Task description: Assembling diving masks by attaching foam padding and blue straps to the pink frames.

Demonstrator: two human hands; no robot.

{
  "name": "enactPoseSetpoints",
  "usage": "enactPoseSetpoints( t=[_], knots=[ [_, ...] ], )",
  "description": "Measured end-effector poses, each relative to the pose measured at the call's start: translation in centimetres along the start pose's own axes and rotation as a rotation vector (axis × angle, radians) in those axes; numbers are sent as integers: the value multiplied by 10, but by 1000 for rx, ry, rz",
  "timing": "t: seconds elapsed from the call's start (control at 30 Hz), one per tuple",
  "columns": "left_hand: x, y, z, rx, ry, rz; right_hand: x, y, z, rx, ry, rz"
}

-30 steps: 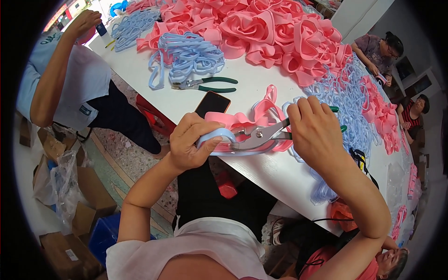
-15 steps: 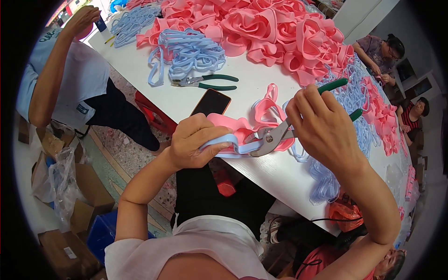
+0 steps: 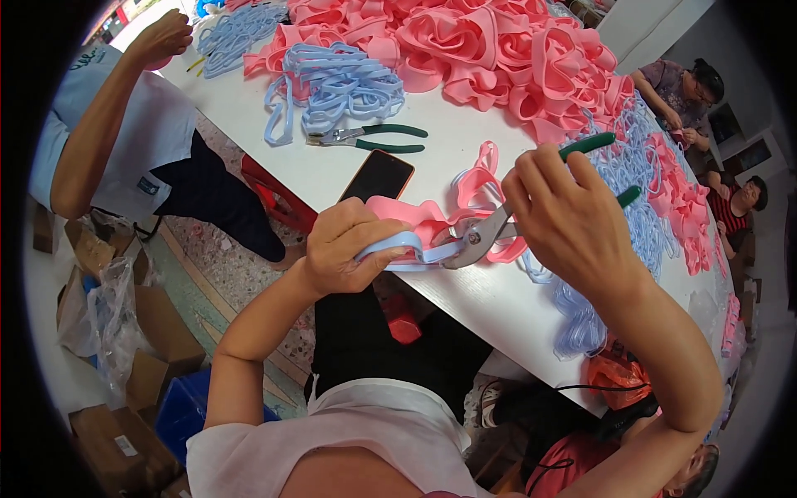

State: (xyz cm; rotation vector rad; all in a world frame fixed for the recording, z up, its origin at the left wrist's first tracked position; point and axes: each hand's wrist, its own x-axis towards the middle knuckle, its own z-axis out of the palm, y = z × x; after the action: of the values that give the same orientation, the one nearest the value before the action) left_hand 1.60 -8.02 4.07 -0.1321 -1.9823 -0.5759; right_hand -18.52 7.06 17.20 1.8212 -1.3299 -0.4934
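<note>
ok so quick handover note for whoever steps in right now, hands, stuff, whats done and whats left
Left hand: pinching a light blue strip loop together with a pink strip above the edge of the white table.
Right hand: gripping green-handled pliers, handles spread, nose at the strips.
Nearby: spare pliers, phone, blue loop pile.
Done: heap of pink foam roses at the far side.
Left: this piece not yet finished; loose strips remain.

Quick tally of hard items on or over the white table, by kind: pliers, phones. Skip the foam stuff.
Pliers: 2, one pair with green handles in the right hand, jaws at the blue strip held by the left hand; a second pair lying on the table.
Phones: 1, the dark phone.
Total: 3
</note>
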Motion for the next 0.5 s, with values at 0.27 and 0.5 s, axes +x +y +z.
enactPoseSetpoints(
  t=[0.27,0.5],
  knots=[
    [-5,0,-3,25,77,60,1,-14,-22,18,-66,121],
    [-6,2,0,48,109,7,1,-12,-29,-124,-131,13]
  ],
)
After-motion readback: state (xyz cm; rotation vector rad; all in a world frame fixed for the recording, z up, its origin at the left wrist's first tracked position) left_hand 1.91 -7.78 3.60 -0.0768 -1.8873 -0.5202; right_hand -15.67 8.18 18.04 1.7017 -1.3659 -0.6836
